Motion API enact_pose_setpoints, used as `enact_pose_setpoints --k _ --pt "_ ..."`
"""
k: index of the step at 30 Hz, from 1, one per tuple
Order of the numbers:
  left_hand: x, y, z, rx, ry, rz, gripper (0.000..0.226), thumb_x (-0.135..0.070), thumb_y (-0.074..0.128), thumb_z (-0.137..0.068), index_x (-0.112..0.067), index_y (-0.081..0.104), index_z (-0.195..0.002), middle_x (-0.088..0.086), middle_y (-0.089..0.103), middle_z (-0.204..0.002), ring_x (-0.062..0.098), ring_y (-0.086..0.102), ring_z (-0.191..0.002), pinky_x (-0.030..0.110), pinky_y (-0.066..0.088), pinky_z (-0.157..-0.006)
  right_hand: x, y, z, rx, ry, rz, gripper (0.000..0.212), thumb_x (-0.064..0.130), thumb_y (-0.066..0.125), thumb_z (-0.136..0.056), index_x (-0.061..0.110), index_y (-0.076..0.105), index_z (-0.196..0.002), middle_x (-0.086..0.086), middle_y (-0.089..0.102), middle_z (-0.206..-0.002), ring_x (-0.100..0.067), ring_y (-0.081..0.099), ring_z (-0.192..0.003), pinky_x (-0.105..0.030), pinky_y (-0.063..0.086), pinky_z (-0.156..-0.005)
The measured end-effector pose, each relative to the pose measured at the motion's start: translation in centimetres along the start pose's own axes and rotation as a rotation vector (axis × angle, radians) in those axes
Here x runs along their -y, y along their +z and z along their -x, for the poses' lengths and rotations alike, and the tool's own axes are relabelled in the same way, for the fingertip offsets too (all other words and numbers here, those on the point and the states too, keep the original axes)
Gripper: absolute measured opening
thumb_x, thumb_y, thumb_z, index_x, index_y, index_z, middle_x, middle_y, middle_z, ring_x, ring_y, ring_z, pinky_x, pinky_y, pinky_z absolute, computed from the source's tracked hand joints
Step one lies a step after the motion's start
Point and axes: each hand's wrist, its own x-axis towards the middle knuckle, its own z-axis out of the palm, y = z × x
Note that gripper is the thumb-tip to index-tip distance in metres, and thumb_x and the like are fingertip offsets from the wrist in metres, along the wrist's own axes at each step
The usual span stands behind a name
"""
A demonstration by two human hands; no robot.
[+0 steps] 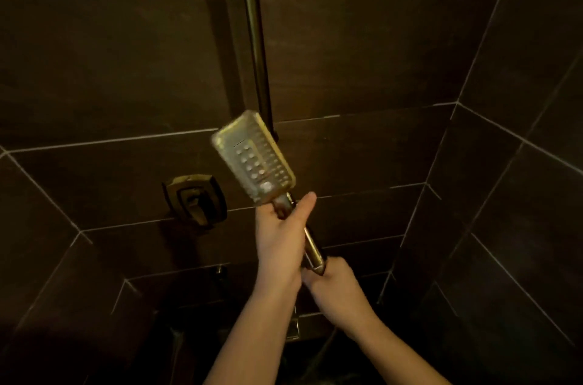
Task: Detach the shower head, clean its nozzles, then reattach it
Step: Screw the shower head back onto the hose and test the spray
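A rectangular metal shower head (254,157) with rows of nozzles faces me, tilted to the upper left, in front of the dark tiled wall. My left hand (280,236) is wrapped around the upper part of its handle (314,247), thumb pointing up. My right hand (334,283) grips the bottom end of the handle, where the hose joint is hidden by my fingers. A thin hose (325,347) trails down below my right wrist into the dark.
A vertical slide rail (255,38) runs up the wall behind the shower head. A square mixer valve with lever (197,200) sits on the wall to the left. A small fitting (220,271) is below it. The side wall stands close on the right.
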Motion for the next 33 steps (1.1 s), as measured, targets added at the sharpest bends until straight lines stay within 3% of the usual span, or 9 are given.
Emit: enact_pose_setpoints --k 2,5,7,10,15,19,23,28,33 --pt "0.5 1.2 0.8 -0.107 -0.017 0.027 0.067 -0.026 0.082 -0.083 -0.022 0.045 -0.138 -0.005 0.058 -0.125 0.013 0.057 -0.116 0.037 0.047 -0.105 0.0 0.3 -0.2 -0.049 -0.064 0.132 0.026 0.028 0.063 -0.089 0.013 0.067 -0.068 -0.006 0.069 -0.065 -0.024 0.063 -0.058 -0.047 0.052 -0.057" --pt "0.0 0.6 -0.2 -0.067 -0.054 0.164 0.018 -0.015 0.073 -0.090 -0.022 0.056 -0.090 0.000 0.051 -0.070 0.015 0.052 -0.058 0.028 0.046 -0.052 0.3 0.7 0.2 0.033 -0.089 0.135 0.023 0.022 0.061 -0.088 0.011 0.063 -0.069 -0.003 0.064 -0.062 -0.022 0.057 -0.055 -0.042 0.048 -0.056" --pt "-0.5 -0.6 -1.3 0.132 -0.173 0.279 0.030 -0.012 0.070 -0.091 -0.026 0.052 -0.071 -0.005 0.037 -0.053 0.009 0.034 -0.040 0.024 0.028 -0.038 0.7 0.9 0.6 0.128 -0.029 -0.012 0.021 0.023 0.062 -0.089 0.015 0.061 -0.070 -0.005 0.050 -0.054 -0.019 0.043 -0.045 -0.035 0.034 -0.048" --pt "-0.9 -1.5 -2.0 0.395 -0.244 0.359 0.029 -0.015 0.074 -0.086 -0.026 0.055 -0.067 -0.008 0.039 -0.049 0.006 0.036 -0.037 0.022 0.028 -0.038 1.2 1.0 1.1 0.234 0.079 -0.186 0.026 0.030 0.065 -0.090 0.016 0.058 -0.070 -0.003 0.042 -0.049 -0.015 0.033 -0.038 -0.027 0.023 -0.040" --pt "0.1 -0.3 -0.9 -0.055 -0.118 0.104 0.029 -0.018 0.079 -0.084 -0.013 0.062 -0.107 0.003 0.066 -0.081 0.015 0.065 -0.068 0.031 0.056 -0.064 0.2 0.6 -0.4 -0.030 -0.025 0.072 0.025 0.022 0.063 -0.090 0.020 0.065 -0.065 0.005 0.054 -0.050 -0.010 0.048 -0.044 -0.027 0.038 -0.046" --pt "1.1 -0.6 -0.3 -0.183 -0.101 0.241 0.012 -0.010 0.071 -0.090 -0.009 0.059 -0.094 -0.003 0.046 -0.050 0.012 0.043 -0.042 0.030 0.040 -0.045 -1.4 1.5 -0.5 -0.011 -0.042 0.164 0.032 0.022 0.061 -0.085 0.018 0.056 -0.054 0.002 0.057 -0.053 -0.016 0.050 -0.049 -0.033 0.039 -0.050" --pt "1.3 -1.7 -0.8 -0.010 -0.191 0.264 0.012 -0.007 0.063 -0.091 -0.013 0.056 -0.084 -0.006 0.035 -0.047 0.010 0.030 -0.038 0.028 0.027 -0.042 -2.0 2.4 -0.2 0.092 -0.071 0.021 0.025 0.023 0.062 -0.086 0.013 0.059 -0.064 -0.004 0.049 -0.060 -0.019 0.042 -0.055 -0.037 0.035 -0.056" --pt "2.0 -3.7 -1.6 0.219 -0.208 0.416 0.043 0.003 0.053 -0.090 -0.023 0.050 -0.056 -0.008 0.032 -0.045 0.008 0.029 -0.031 0.022 0.027 -0.035 -2.2 2.8 -0.4 0.177 -0.070 -0.026 0.028 0.032 0.063 -0.088 0.012 0.061 -0.070 -0.007 0.050 -0.064 -0.022 0.043 -0.060 -0.036 0.034 -0.059" --pt "4.0 -6.0 -0.5 -0.225 -0.021 0.065 0.009 -0.011 0.064 -0.095 -0.015 0.057 -0.096 -0.002 0.053 -0.058 0.011 0.050 -0.044 0.025 0.043 -0.042 -3.7 6.4 -0.9 0.224 -0.111 0.017 0.026 0.022 0.059 -0.088 0.003 0.064 -0.070 -0.009 0.063 -0.066 -0.025 0.057 -0.062 -0.050 0.047 -0.063"
